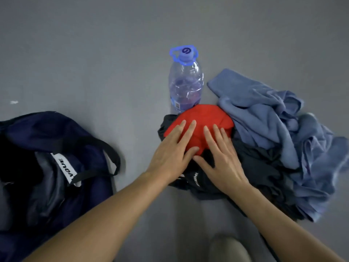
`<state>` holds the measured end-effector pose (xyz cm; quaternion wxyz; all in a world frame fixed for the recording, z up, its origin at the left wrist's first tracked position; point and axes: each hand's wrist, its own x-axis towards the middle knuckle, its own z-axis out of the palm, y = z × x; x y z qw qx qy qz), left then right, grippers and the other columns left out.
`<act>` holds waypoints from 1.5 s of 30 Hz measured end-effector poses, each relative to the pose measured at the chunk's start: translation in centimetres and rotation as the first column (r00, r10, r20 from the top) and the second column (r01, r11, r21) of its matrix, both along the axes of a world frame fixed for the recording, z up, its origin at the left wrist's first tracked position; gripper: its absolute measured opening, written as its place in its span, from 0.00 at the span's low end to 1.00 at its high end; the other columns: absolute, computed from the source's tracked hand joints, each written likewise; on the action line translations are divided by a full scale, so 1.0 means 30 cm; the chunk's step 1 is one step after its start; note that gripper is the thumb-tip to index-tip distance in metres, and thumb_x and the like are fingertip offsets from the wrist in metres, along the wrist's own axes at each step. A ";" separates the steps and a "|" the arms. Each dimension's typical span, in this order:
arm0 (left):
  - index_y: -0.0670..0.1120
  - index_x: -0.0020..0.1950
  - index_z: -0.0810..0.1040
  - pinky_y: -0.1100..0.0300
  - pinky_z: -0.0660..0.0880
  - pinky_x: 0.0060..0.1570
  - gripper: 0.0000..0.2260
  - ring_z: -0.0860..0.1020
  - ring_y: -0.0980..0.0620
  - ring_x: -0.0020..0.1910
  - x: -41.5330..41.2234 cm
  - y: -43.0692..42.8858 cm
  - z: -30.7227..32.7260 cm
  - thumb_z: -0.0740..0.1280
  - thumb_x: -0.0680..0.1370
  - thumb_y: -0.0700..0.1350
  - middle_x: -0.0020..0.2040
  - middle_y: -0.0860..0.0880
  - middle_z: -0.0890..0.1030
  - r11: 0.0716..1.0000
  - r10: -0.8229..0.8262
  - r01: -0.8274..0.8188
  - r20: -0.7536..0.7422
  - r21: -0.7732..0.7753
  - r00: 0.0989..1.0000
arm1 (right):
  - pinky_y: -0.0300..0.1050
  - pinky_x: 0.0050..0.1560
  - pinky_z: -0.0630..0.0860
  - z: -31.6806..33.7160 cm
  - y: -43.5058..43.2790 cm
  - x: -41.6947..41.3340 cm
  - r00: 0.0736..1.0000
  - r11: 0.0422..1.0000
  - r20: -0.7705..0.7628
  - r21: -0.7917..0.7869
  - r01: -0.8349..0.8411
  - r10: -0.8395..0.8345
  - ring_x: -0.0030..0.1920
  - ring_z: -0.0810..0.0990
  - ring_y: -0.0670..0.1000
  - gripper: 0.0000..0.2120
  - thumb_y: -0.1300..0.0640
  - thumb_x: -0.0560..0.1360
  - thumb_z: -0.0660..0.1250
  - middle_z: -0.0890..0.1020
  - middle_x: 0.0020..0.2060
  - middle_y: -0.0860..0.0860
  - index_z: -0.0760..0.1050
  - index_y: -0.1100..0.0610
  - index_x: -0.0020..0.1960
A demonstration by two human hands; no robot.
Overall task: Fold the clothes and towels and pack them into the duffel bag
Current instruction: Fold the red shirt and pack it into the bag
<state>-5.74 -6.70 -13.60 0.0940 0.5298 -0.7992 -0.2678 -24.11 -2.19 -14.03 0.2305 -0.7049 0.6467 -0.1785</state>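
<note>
A small red garment (205, 116) lies on top of a crumpled dark garment (262, 165) on the grey floor. My left hand (171, 150) presses flat on the red garment's left side, fingers straight. Beside it, my right hand (222, 156) lies flat across the red garment's lower edge and the dark garment. The two thumbs nearly meet. A crumpled blue towel (279, 125) spreads to the right of the pile. The navy duffel bag (56, 167) sits open at the left, with black straps and a white label.
A clear plastic water bottle (186, 82) with a blue cap and carry ring stands just behind the red garment. A shoe tip (228, 250) shows at the bottom edge. Bare grey floor (94, 63) stretches beyond and between the bag and the pile.
</note>
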 end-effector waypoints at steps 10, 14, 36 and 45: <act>0.55 0.81 0.59 0.56 0.53 0.77 0.30 0.56 0.46 0.80 -0.089 -0.021 -0.088 0.67 0.81 0.51 0.82 0.47 0.57 0.998 -0.023 0.015 0.120 0.063 0.992 | 0.59 0.73 0.66 -0.166 -0.039 -0.058 0.994 0.998 -0.106 0.068 0.012 -0.005 0.73 0.65 0.62 0.30 0.48 0.78 0.67 0.66 0.75 0.57 0.64 0.50 0.78; 0.58 0.75 0.71 0.57 0.62 0.72 0.20 0.65 0.50 0.77 -0.098 -0.051 -0.039 0.65 0.82 0.49 0.78 0.53 0.67 0.994 0.083 -0.093 0.147 0.062 0.986 | 0.56 0.70 0.69 -0.148 -0.064 -0.063 0.998 0.998 -0.042 0.043 0.046 -0.044 0.67 0.71 0.61 0.28 0.48 0.77 0.69 0.71 0.71 0.57 0.69 0.52 0.74; 0.59 0.54 0.85 0.58 0.75 0.55 0.11 0.82 0.58 0.50 -0.006 0.017 0.709 0.66 0.81 0.44 0.47 0.61 0.85 0.932 0.356 -0.361 -0.228 0.021 0.906 | 0.54 0.42 0.75 0.559 -0.219 -0.016 0.972 0.967 -0.105 -0.126 -0.221 0.208 0.40 0.80 0.59 0.10 0.46 0.74 0.66 0.82 0.37 0.51 0.77 0.53 0.43; 0.57 0.51 0.83 0.55 0.75 0.49 0.10 0.80 0.54 0.46 -0.095 0.061 0.986 0.62 0.81 0.46 0.45 0.59 0.85 0.941 0.320 -0.330 -0.130 -0.068 0.938 | 0.51 0.37 0.66 0.820 -0.164 -0.126 0.920 0.970 -0.385 -0.187 -0.153 0.071 0.42 0.80 0.64 0.05 0.55 0.77 0.63 0.82 0.40 0.56 0.71 0.57 0.49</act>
